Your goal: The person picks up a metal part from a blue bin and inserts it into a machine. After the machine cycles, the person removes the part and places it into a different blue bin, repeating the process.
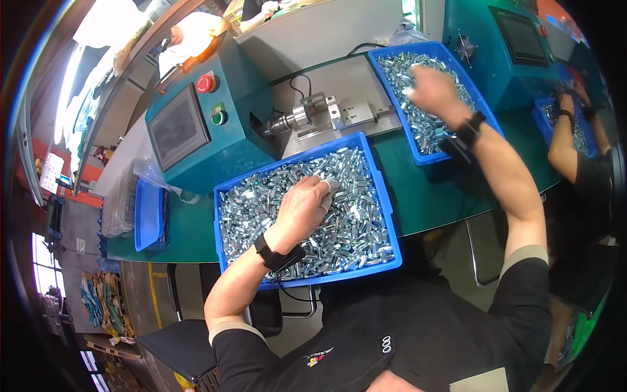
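My left hand (302,210) is over the near blue tray (390,202), which is full of small shiny metal sleeves (356,225). Its fingers are curled together at the surface of the pile, with pale coverings on some fingertips; whatever they pinch is hidden. Farther off to the right, my right hand (434,91) hangs over a second blue tray (483,108) of similar metal pieces (428,134). Those fingers are also bent closed, slightly blurred, and I cannot make out what is in them. Both wrists wear black bands.
A teal machine (215,124) with a screen, red button and metal chuck (287,123) stands behind the near tray on a green table (444,202). Another teal machine (496,59) is at the far right. An upright blue tray (149,212) stands left; a co-worker's arms (565,134) show right.
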A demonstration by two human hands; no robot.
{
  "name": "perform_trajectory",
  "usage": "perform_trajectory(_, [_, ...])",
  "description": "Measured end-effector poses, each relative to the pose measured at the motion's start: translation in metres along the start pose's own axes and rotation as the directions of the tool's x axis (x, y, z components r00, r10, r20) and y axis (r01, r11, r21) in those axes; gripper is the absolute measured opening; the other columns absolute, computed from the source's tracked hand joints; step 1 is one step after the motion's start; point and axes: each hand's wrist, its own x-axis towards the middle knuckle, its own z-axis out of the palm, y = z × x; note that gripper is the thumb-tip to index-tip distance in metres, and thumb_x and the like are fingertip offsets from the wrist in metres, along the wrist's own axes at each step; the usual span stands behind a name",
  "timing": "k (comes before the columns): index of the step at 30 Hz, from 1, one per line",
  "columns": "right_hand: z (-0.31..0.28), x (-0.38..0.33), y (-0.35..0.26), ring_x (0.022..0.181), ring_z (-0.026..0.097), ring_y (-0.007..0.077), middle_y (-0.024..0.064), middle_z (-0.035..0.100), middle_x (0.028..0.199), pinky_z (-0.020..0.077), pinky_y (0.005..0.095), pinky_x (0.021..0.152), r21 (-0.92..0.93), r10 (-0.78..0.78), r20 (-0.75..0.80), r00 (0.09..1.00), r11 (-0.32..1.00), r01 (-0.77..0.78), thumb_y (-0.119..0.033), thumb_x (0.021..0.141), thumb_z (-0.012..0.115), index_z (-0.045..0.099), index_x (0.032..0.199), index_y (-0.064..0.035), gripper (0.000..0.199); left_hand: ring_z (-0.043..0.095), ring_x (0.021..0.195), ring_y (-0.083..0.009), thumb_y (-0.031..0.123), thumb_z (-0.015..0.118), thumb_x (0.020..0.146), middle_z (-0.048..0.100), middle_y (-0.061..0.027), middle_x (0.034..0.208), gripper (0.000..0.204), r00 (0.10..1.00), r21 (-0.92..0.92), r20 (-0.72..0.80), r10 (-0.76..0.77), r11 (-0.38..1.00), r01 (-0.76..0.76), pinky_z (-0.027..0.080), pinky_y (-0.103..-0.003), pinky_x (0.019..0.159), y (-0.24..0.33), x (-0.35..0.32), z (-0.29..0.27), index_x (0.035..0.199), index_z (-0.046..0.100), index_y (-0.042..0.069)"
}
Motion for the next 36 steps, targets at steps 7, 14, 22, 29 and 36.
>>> perform_trajectory(7, [0.021,-0.044,0.032,0.102,0.073,0.0353,0.0161,0.076,0.109,0.0573,0.0471,0.087,0.337,0.054,-0.09,0.994,0.941,-0.021,-0.028,0.09,0.077,0.064,0.14,-0.0059,0.055,0.069,0.093,-0.03,0.003,0.075,0.092,0.069,-0.0111,0.099,0.034,0.995,-0.064,0.036,-0.095,0.993,0.097,0.057,-0.041,0.084,0.0,0.014,-0.023,0.125,0.075,0.009])
perform_trajectory(14, [0.019,-0.061,-0.052,0.098,0.075,0.0254,0.0129,0.079,0.106,0.0576,0.0377,0.088,0.819,-0.073,-0.022,0.997,0.571,0.06,-0.017,0.094,0.075,0.07,0.133,-0.0047,0.041,0.07,0.094,-0.0209,-0.003,0.075,0.093,0.071,-0.0096,0.108,0.039,0.989,-0.148,-0.123,-0.084,0.987,0.065,0.057,-0.034,0.086,0.008,0.061,-0.047,0.131,0.074,0.007])
perform_trajectory(22, [0.015,-0.087,-0.105,0.081,0.074,0.0249,0.0144,0.076,0.09,0.0556,0.0367,0.076,0.941,-0.303,-0.073,0.95,0.296,0.167,-0.02,0.097,0.071,0.075,0.113,-0.0019,0.024,0.07,0.096,-0.0202,-0.002,0.078,0.091,0.071,-0.0099,0.111,0.045,0.971,-0.347,-0.237,-0.01,0.935,-0.075,0.057,-0.033,0.088,0.029,0.068,-0.02,0.135,0.072,0.006])
perform_trajectory(29, [0.023,-0.081,-0.105,0.079,0.067,0.0121,0.0056,0.075,0.087,0.053,0.0315,0.073,0.977,-0.393,0.211,0.895,0.119,-0.178,-0.022,0.102,0.069,0.075,0.102,0.0003,0.023,0.07,0.094,-0.0285,0.001,0.083,0.084,0.072,-0.0089,0.102,0.043,0.977,0.134,-0.15,0.153,0.982,-0.133,0.057,-0.035,0.083,0.02,0.062,-0.032,0.125,0.077,0.007])
perform_trajectory(36, [0.033,-0.078,-0.093,0.082,0.066,0.0077,0.0007,0.074,0.089,0.0529,0.0274,0.073,0.974,-0.361,0.228,0.904,0.099,-0.206,-0.023,0.104,0.069,0.075,0.101,0.0,0.024,0.066,0.088,-0.034,0.006,0.078,0.085,0.064,-0.0115,0.087,0.024,0.922,0.13,-0.31,0.231,0.971,-0.2,0.054,-0.046,0.073,-0.011,0.108,-0.039,0.109,0.075,0.008])
